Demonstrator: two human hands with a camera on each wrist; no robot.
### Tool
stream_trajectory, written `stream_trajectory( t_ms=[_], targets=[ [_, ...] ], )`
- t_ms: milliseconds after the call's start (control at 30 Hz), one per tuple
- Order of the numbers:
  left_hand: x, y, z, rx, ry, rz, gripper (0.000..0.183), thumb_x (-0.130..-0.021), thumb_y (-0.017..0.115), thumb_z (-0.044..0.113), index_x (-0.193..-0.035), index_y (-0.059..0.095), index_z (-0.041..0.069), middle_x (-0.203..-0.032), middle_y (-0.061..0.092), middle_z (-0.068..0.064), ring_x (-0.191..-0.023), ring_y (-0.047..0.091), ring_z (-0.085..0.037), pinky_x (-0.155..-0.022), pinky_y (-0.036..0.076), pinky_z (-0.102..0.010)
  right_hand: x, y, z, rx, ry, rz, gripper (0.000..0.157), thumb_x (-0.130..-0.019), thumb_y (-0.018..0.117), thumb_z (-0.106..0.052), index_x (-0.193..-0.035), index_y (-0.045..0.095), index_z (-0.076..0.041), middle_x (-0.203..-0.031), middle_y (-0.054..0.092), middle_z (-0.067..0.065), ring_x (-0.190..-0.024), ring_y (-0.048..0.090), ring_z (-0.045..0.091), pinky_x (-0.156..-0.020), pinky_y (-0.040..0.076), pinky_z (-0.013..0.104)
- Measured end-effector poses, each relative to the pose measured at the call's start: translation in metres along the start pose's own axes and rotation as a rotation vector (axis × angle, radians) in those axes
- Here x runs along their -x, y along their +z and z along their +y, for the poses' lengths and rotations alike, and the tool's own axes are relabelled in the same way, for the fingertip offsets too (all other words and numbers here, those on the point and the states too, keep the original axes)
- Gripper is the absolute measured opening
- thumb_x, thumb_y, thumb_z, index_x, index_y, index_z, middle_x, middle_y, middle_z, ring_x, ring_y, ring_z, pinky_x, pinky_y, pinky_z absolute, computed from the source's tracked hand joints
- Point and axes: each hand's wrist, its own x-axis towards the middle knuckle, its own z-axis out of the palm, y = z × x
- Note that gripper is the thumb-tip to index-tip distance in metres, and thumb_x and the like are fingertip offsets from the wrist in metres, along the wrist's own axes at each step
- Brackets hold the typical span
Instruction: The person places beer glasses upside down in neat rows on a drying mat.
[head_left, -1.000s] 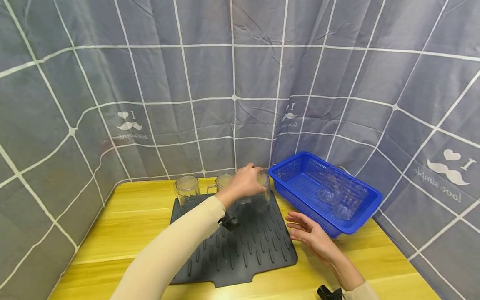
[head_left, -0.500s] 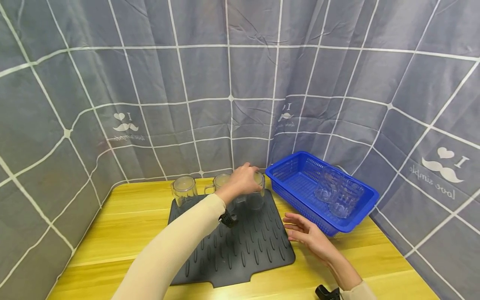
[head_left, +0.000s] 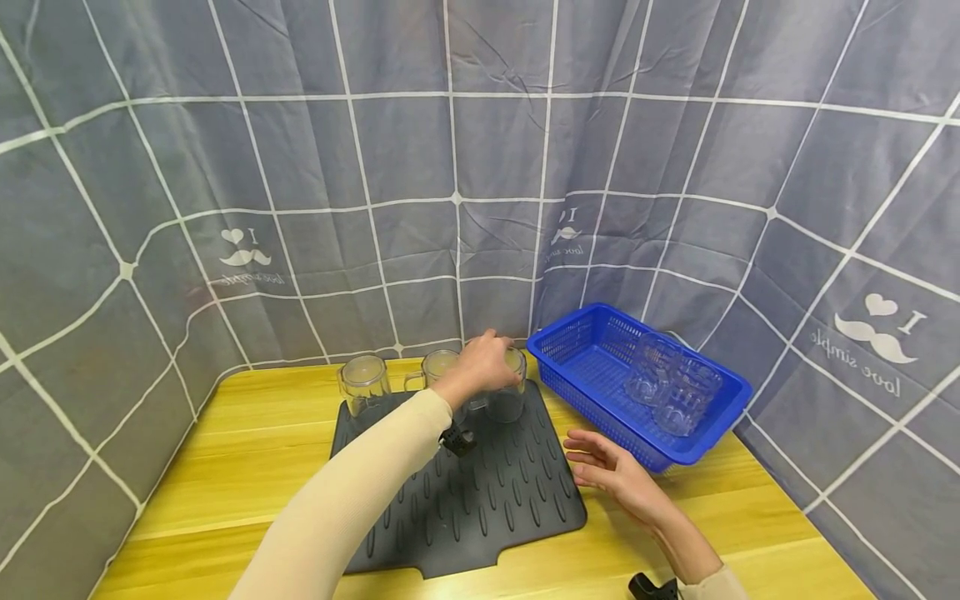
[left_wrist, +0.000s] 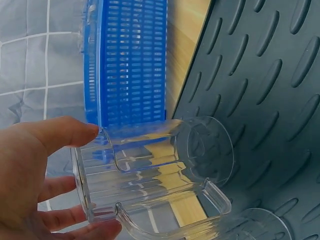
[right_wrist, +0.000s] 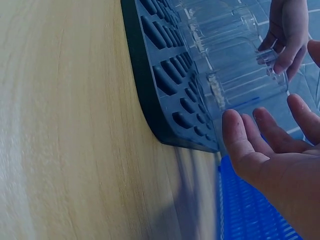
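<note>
Near the back right corner of the dark ridged mat (head_left: 480, 521), the person's left hand (head_left: 482, 365) is gripping the upper end of the right-hand glass mug (head_left: 508, 407), its thumb lying on one side and its fingers curling round the other; that mug is standing on the mat, with its handle pointing toward its neighbour; the middle glass mug (head_left: 439, 362) is standing just to the left, partly hidden behind the hand and forearm, and the left-hand glass mug (head_left: 364, 373) is standing at the mat's back left corner, completing the row. Beside the mat's right edge, the right hand (head_left: 621, 480) is hovering with its fingers loosely parted and gently bent, its palm turning toward the mat and its grasp holding nothing; just behind it, the blue basket (head_left: 588, 408) is resting at a slant, with clear glassware (head_left: 671, 392) lying toward its right end. Both forearms are wearing cream sleeves (head_left: 337, 500), and a small black device (head_left: 457, 439) is sitting at the left wrist; beneath everything, the yellow wood-grained table (head_left: 202, 500) is spreading out, while a grey curtain (head_left: 315, 158) with white grid lines is hanging behind.
</note>
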Motion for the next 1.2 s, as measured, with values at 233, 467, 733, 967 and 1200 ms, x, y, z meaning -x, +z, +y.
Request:
stream_trajectory(
  t_ms=[233,467,733,967,1200],
  targets=[
    [-0.0009,0.0030,-0.0006,-0.010,-0.013,-0.013,0.067,-0.086,0.076,0.039,-0.143,0.057,0.010,-0.136,0.054,-0.018,-0.118,0.060,-0.036,-0.100,0.050,-0.047,0.0005,-0.0006,0.0026,-0.009,-0.001,0.002,0.060,-0.101,0.058,-0.009,-0.153,0.030,0.005,-0.154,0.029,0.037,-0.142,0.030,0.055,-0.102,0.051,0.045],
    [-0.0025,0.0037,0.0003,-0.030,-0.013,-0.033,0.069,-0.089,0.073,0.043,-0.146,0.054,0.009,-0.138,0.053,-0.018,-0.119,0.060,-0.034,-0.098,0.052,-0.047,0.0009,-0.0009,0.0058,-0.012,0.005,0.004,0.062,-0.102,0.057,-0.007,-0.154,0.027,0.007,-0.154,0.028,0.038,-0.141,0.031,0.054,-0.101,0.052,0.043],
    [-0.0032,0.0065,0.0022,-0.044,-0.047,-0.048,0.070,-0.090,0.071,0.047,-0.147,0.052,0.011,-0.142,0.050,-0.017,-0.122,0.058,-0.034,-0.097,0.052,-0.048,0.0011,-0.0014,0.0068,-0.015,0.001,0.011,0.061,-0.102,0.057,-0.006,-0.153,0.028,0.007,-0.153,0.029,0.038,-0.140,0.034,0.053,-0.101,0.052,0.044],
    [-0.0015,0.0078,0.0038,-0.042,-0.063,-0.047,0.070,-0.091,0.070,0.048,-0.147,0.051,0.010,-0.145,0.047,-0.019,-0.124,0.057,-0.035,-0.095,0.053,-0.051,0.0024,-0.0014,0.0073,-0.015,0.000,0.018,0.062,-0.101,0.056,-0.006,-0.153,0.025,0.009,-0.152,0.029,0.038,-0.139,0.036,0.052,-0.101,0.052,0.045],
    [-0.0014,0.0100,0.0028,-0.035,-0.065,-0.037,0.070,-0.092,0.069,0.049,-0.147,0.050,0.011,-0.145,0.047,-0.018,-0.127,0.055,-0.035,-0.096,0.052,-0.052,0.0023,-0.0007,0.0082,-0.027,0.015,0.025,0.060,-0.101,0.057,-0.007,-0.153,0.030,0.005,-0.153,0.029,0.037,-0.139,0.036,0.051,-0.102,0.051,0.046]
  ],
)
